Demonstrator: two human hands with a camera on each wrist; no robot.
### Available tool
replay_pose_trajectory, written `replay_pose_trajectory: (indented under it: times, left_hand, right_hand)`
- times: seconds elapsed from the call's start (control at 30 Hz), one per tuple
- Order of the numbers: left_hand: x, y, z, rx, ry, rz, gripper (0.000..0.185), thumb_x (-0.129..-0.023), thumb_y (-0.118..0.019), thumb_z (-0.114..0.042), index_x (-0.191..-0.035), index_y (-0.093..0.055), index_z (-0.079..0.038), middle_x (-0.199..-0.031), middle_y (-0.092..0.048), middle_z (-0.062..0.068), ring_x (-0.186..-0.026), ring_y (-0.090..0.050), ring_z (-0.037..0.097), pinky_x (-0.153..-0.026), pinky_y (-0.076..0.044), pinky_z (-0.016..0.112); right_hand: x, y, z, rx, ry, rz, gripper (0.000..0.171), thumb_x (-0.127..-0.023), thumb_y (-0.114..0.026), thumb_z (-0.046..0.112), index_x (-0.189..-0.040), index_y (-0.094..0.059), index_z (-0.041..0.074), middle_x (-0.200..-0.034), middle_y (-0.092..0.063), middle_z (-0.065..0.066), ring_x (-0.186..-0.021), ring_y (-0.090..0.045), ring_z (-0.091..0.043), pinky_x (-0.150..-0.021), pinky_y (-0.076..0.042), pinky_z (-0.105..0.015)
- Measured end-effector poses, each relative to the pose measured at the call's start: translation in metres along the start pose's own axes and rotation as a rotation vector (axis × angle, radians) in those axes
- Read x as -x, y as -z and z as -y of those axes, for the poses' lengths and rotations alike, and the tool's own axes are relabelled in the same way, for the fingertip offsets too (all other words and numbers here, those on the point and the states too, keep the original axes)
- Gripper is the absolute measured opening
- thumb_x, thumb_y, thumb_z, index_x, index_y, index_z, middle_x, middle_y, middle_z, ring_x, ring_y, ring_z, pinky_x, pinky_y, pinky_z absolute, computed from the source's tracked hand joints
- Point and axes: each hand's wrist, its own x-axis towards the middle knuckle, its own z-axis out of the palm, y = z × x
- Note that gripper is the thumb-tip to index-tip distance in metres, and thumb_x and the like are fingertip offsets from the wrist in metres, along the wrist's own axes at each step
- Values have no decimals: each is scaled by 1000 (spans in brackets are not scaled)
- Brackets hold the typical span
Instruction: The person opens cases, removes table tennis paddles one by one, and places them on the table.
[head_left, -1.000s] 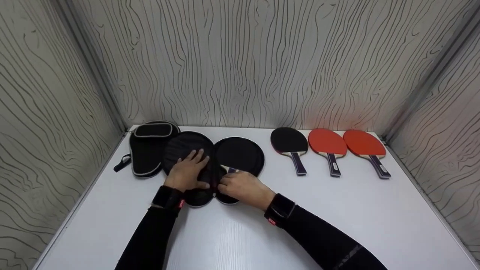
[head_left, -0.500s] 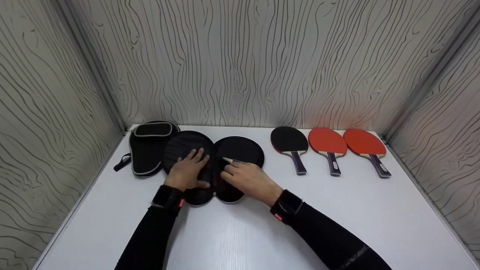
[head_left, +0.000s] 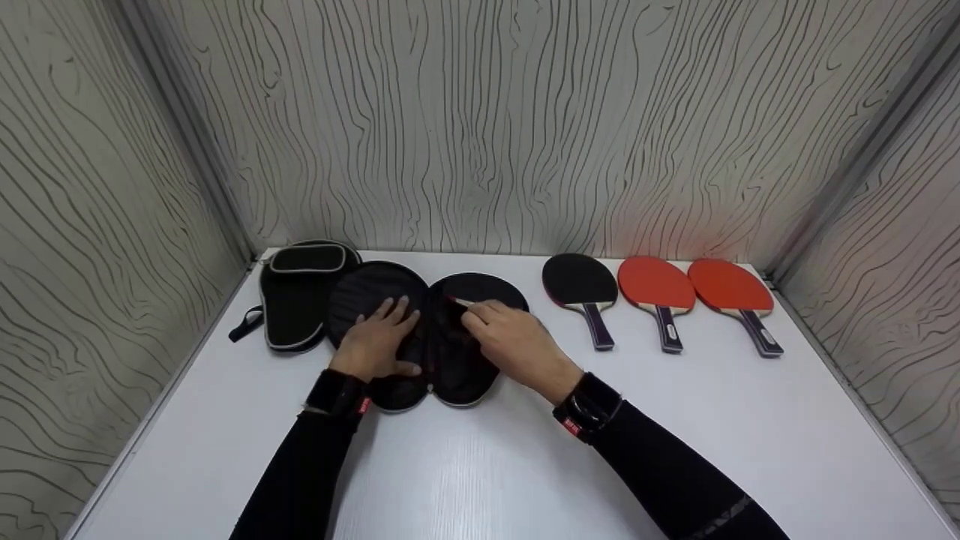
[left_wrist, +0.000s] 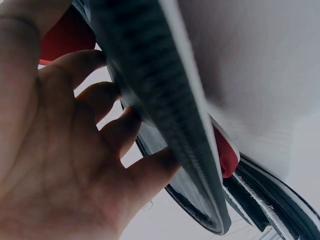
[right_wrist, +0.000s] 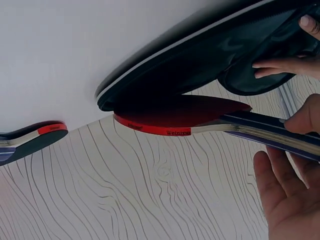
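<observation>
A black zippered paddle case (head_left: pixel 459 386) lies unzipped and spread into two halves. My left hand (head_left: pixel 379 345) rests on its left half with the fingers spread. In the left wrist view the fingertips (left_wrist: pixel 162 162) touch the case near its zippered rim (left_wrist: pixel 155 95). My right hand (head_left: pixel 517 345) holds a table tennis paddle (right_wrist: pixel 180 112) by its dark handle (right_wrist: pixel 272 129), tilted above the right half. A red face shows on the paddle in the right wrist view. From the head view, the hand hides most of the handle.
A second black case (head_left: pixel 296 311) with white piping and a wrist strap (head_left: pixel 246 325) lies at the left. Along the back right stand in a row a black paddle (head_left: pixel 581 281), a red paddle (head_left: pixel 655 283) and another red paddle (head_left: pixel 727 285), lying flat. Patterned walls enclose the white table.
My right hand has moved up and to the right, raising the paddle's handle end out of the right half of the case. The left hand has stayed in place.
</observation>
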Motion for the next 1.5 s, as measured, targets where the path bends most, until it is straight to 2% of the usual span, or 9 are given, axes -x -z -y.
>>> replay_pose_trajectory:
  times: [0.2,0.43,0.5,0.63,0.83,1.0,1.17,1.27,1.5]
  left_hand:
    - [0,3,-3,13,8,16,112,-96,-91,-66,-183,-43,-14,-196,-27,19,-182,-28,48,-133,-41,85]
    - [5,12,-10,48,24,32,112,-95,-94,-61,-183,-42,-14,-197,-24,18,-183,-24,46,-136,-37,84]
    - [8,22,-18,34,29,44,110,-97,-93,-59,-182,-43,-11,-196,-26,21,-182,-26,48,-135,-39,84]
    - [14,34,-29,13,30,48,107,-98,-94,-56,-180,-46,-6,-193,-31,25,-180,-31,52,-133,-42,84]
    - [4,12,-12,11,28,21,111,-96,-92,-63,-182,-45,-12,-195,-28,21,-181,-29,49,-134,-41,84]
    - [-3,-4,-1,-24,9,-23,113,-93,-92,-67,-181,-46,-13,-194,-30,21,-180,-31,49,-130,-46,83]
    - [3,6,-10,3,26,2,113,-94,-94,-62,-181,-46,-10,-194,-30,22,-181,-29,50,-132,-43,84]
    - [5,11,-13,15,33,9,111,-95,-93,-62,-181,-45,-10,-194,-29,22,-181,-29,50,-133,-41,85]
    - [1,5,-9,-7,33,16,113,-95,-92,-65,-182,-45,-12,-195,-28,21,-181,-29,50,-133,-42,84]
  right_hand:
    - [-1,6,-7,-28,-132,-22,29,-98,-85,0,-123,-76,11,-125,-83,-3,-116,-82,-23,-90,-73,-33]
    - [2,17,-16,-69,-298,-67,20,-94,-80,-5,-111,-75,5,-108,-83,-8,-94,-84,-31,-67,-71,-44]
    - [2,23,-19,-80,-350,-52,17,-94,-79,-6,-108,-75,3,-106,-84,-9,-88,-84,-34,-66,-71,-48]
    - [4,34,-26,-116,-443,28,21,-94,-77,-8,-112,-81,2,-110,-87,-10,-90,-86,-37,-71,-72,-53]
    - [11,42,-36,-144,-521,131,20,-97,-74,-9,-111,-83,2,-109,-87,-12,-94,-86,-39,-72,-72,-56]
    - [21,45,-46,-143,-531,155,22,-97,-75,-10,-112,-84,3,-111,-87,-13,-98,-87,-39,-75,-72,-56]
    - [31,44,-56,-188,-472,129,20,-105,-77,-3,-122,-84,5,-122,-89,-14,-107,-87,-39,-82,-74,-56]
    - [39,42,-59,-201,-422,108,24,-106,-80,0,-130,-83,3,-132,-88,-18,-115,-87,-40,-91,-74,-56]
    - [58,42,-63,-185,-371,78,30,-106,-81,0,-136,-82,3,-136,-87,-19,-122,-86,-39,-95,-74,-53]
